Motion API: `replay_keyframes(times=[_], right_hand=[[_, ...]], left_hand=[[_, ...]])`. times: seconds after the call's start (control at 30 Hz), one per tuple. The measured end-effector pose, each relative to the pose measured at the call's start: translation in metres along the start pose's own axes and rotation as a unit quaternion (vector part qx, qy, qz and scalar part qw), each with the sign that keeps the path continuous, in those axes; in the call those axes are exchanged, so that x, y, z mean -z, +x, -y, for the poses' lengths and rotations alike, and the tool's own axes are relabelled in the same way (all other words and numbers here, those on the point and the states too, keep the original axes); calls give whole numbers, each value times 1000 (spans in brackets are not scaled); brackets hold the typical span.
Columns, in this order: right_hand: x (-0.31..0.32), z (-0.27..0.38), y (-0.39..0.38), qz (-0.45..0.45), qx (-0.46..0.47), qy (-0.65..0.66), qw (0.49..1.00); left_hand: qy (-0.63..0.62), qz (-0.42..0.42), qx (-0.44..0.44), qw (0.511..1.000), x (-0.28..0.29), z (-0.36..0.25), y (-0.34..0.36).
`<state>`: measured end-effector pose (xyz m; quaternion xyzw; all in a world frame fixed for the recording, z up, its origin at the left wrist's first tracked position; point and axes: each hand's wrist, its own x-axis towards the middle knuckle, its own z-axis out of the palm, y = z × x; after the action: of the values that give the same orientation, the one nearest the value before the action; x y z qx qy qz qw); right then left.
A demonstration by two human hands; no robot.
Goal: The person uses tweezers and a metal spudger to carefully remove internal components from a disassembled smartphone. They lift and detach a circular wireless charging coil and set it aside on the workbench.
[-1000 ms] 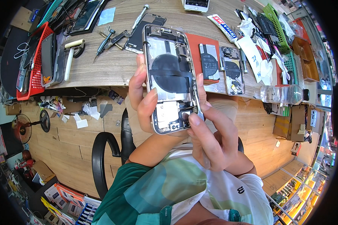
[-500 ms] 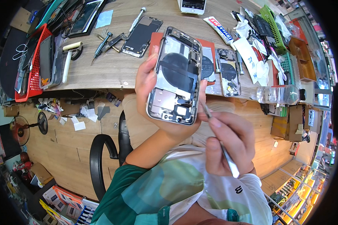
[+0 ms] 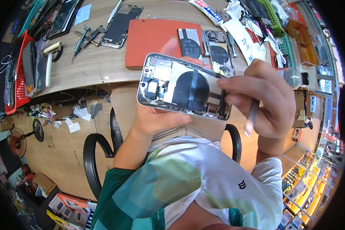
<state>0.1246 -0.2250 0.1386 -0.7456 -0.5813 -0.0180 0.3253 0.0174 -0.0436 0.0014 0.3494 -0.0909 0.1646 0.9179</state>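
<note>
Silver-edged, the opened phone (image 3: 186, 87) sits above the person's lap, just off the near edge of the table (image 3: 92, 73), its long side running left to right and its inner parts facing up. The left hand (image 3: 151, 119) grasps it from beneath: the thumb lies along the near edge, and fingers reach past the far edge. The right hand (image 3: 270, 99) comes over from the right, wrist bent, with thumb and forefinger at the phone's right end; whether they pinch a part cannot be told. Its curled fingers clasp a slim metal tool (image 3: 251, 119), blurred, pointing nearward.

Half a second ago the phone stood lengthwise, near to far, and the right hand was lower, with the tool's tip by the phone's right edge. Now the phone is turned sideways and more of the red mat (image 3: 151, 42) shows beyond it. On the mat's right part lies a battery (image 3: 189, 44); farther right is a second phone housing (image 3: 220, 53), and to the mat's left a dark screen panel (image 3: 122, 27).
</note>
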Motion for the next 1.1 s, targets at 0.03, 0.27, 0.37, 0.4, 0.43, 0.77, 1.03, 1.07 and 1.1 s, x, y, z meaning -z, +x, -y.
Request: replay_keyframes(times=[0.03, 0.27, 0.37, 0.4, 0.43, 0.77, 1.03, 1.07, 1.1], right_hand=[[-4, -5, 2, 13, 25, 6, 1000], [-22, -22, 1, 80, 96, 55, 991], [-24, -24, -1, 87, 111, 57, 988], [-25, -25, -2, 82, 116, 58, 988], [-26, -25, -3, 76, 122, 59, 988], [-24, -14, -10, 75, 170, -20, 982], [-22, -9, -14, 102, 182, -66, 976], [-22, -8, -13, 106, 186, -77, 974], [-22, -7, -13, 106, 188, -84, 973]], left_hand=[[-17, 18, 7, 1000, 4, 2, -3], [-64, 76, 45, 994, 18, 13, -8], [-62, 101, 42, 992, 20, 14, -6], [-58, 91, 50, 993, 18, 13, -6], [-54, 80, 58, 994, 15, 11, -7], [-48, 80, 75, 993, 8, 9, -10], [-28, 54, 89, 994, 12, 13, -13], [-28, 52, 92, 994, 12, 13, -13], [-29, 53, 96, 994, 12, 13, -13]])
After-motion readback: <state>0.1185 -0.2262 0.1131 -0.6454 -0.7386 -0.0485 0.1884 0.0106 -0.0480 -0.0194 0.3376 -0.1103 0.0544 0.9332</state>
